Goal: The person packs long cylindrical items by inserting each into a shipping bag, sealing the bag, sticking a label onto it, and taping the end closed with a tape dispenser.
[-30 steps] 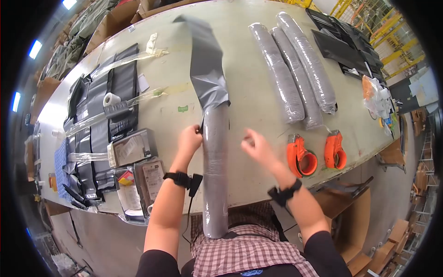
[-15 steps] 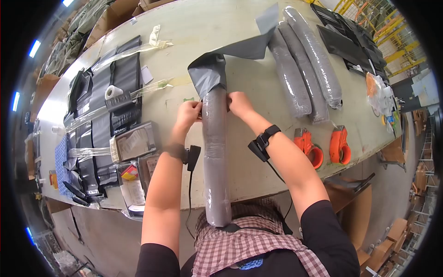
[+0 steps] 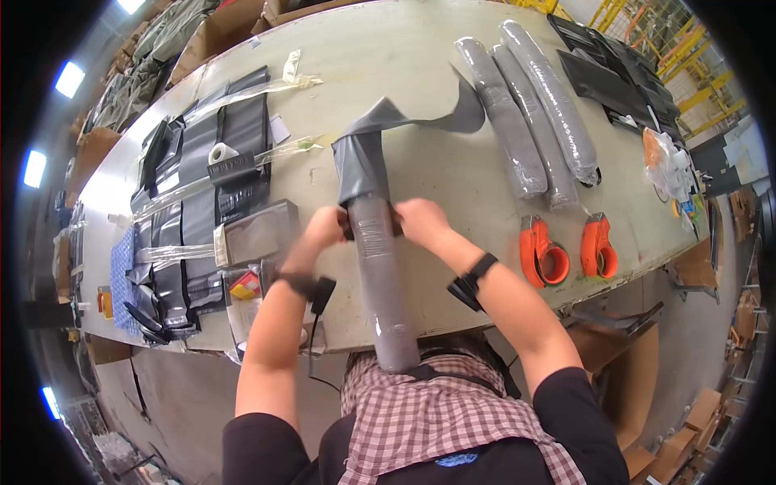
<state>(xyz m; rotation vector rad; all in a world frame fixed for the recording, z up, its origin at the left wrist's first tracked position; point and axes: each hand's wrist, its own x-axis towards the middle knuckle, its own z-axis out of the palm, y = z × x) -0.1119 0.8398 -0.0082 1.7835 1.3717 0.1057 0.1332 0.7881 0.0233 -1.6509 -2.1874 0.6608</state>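
Note:
A grey roll in clear film (image 3: 384, 283) lies lengthwise in front of me, its near end over the table edge against my apron. A grey plastic bag (image 3: 361, 166) covers its far end, and the bag's loose part twists away to the right. My left hand (image 3: 325, 228) is closed at the left side of the roll, pinching the dark edge of the bag's mouth. On the opposite side, my right hand (image 3: 422, 221) is closed on that edge too. Both hands are slightly blurred, and their fingertips are partly hidden.
Several film-wrapped grey rolls (image 3: 550, 101) lie at the right. Two orange tape dispensers (image 3: 543, 252) stand near the front edge. Dark folded bags (image 3: 202, 153) are taped down at the left, beside a clear plastic box (image 3: 259, 234). More black bags (image 3: 606, 81) lie far right.
Both hands have come nearer to me along the roll, drawing the bag with them. The bag's loose tail has swung down off the rolls at the right. The roll's near end has tilted rightward.

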